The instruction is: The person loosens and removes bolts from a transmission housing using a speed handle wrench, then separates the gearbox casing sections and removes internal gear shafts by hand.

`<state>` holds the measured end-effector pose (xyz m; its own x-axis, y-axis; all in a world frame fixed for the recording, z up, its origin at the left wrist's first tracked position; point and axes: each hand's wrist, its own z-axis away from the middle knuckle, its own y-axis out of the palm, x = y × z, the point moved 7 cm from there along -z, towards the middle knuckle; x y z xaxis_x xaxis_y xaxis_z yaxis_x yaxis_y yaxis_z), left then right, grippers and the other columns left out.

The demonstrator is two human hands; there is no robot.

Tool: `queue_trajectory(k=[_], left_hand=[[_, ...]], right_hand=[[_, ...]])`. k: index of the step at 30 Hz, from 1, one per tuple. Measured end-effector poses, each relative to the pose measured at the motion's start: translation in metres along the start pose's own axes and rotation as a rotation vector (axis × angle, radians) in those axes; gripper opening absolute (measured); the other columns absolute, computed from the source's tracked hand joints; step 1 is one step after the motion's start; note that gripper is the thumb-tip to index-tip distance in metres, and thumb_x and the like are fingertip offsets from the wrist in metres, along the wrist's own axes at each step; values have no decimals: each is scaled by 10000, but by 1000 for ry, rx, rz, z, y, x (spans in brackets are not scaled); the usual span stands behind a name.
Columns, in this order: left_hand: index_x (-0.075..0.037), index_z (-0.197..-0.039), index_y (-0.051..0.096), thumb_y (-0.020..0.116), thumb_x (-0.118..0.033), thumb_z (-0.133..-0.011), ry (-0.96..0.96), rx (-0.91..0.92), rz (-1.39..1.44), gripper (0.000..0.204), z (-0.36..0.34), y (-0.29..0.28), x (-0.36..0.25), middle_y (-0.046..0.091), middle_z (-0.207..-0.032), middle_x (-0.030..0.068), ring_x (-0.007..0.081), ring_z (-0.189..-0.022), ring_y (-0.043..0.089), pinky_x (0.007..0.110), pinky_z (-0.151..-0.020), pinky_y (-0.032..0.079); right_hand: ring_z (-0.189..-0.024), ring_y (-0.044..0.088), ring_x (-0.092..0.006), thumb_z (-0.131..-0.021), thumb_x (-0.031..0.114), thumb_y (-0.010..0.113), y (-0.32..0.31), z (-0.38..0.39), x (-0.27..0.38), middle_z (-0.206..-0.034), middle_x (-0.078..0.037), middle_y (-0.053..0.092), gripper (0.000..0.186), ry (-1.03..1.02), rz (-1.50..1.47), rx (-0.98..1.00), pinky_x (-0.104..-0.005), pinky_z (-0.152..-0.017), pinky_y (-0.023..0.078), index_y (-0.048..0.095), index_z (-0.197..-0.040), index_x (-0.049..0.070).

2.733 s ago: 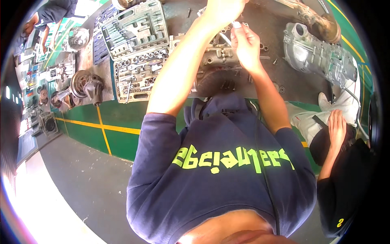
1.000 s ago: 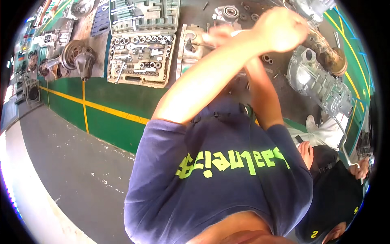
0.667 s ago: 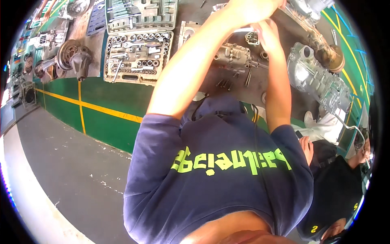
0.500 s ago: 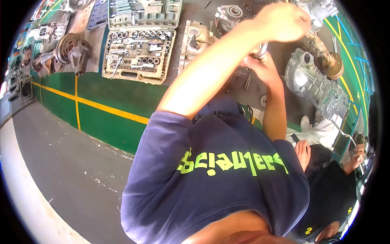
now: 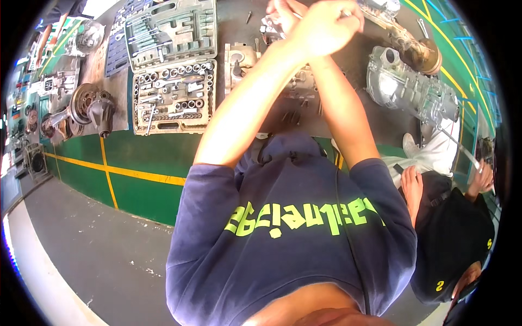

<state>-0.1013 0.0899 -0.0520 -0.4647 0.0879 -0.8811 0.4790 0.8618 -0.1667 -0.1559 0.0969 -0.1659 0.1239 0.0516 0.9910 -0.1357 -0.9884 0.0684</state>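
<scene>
My forearms cross over the workbench, the left one above the right. My left hand [image 5: 333,26] is closed, its fingers curled round something small that I cannot make out. Past it, at the top edge of the picture, is my right hand [image 5: 287,15], partly cut off and partly behind my left arm. Its fingers are bent, and what they hold is hidden. Just beside my right hand lies a metal housing part [image 5: 270,28]. Under my left forearm a cast metal casing [image 5: 242,61] shows in part.
An open socket set case [image 5: 174,128] lies on the left. Farther left is a flanged metal hub [image 5: 87,103]. A large gearbox casing [image 5: 402,81] lies at right, near a rusty shaft housing [image 5: 424,54]. Another person [image 5: 451,239] is close on my right, holding a rod.
Both hands have shifted left and farther away. The right hand, which was below the left with a shiny metal piece, is now beyond its left side. The view has shifted too.
</scene>
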Motion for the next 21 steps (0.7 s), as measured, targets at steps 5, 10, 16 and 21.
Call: queue_trajectory(k=[5, 10, 16, 21], left_hand=[[-48, -848, 587, 429, -20, -862, 187, -85, 159, 161, -13, -36, -2, 563, -715, 42, 118, -665, 542, 278, -635, 449], [-61, -858, 675, 542, -141, -891, -105, -2, -76, 159, -27, -22, 16, 567, -645, 6, 120, -631, 527, 327, -599, 449], [-62, -920, 702, 568, -53, -882, -32, -23, 48, 140, -4, 16, -27, 591, -681, -31, 38, -599, 472, 232, -538, 387], [-32, -922, 668, 622, -67, -903, -14, -324, 72, 62, 3, -10, -44, 661, -732, 24, 39, -570, 506, 214, -515, 386]], right_hand=[[-687, 588, -104, -908, 145, 661, -88, 13, 17, -758, -26, 664, 123, -161, 523, -80, -273, -631, 478, 688, -886, 27], [-523, 418, -38, -939, 187, 620, -77, 93, 22, -613, 68, 502, 190, 217, 1, -30, -231, -476, 301, 616, -775, 93], [-727, 525, -93, -960, 341, 641, 7, 113, 20, -807, 32, 579, 292, 73, -61, 215, -274, -645, 454, 643, -914, 53], [-566, 411, -79, -969, 372, 617, 55, 46, 15, -625, 48, 492, 413, 86, 60, 176, -303, -512, 342, 555, -686, 77]])
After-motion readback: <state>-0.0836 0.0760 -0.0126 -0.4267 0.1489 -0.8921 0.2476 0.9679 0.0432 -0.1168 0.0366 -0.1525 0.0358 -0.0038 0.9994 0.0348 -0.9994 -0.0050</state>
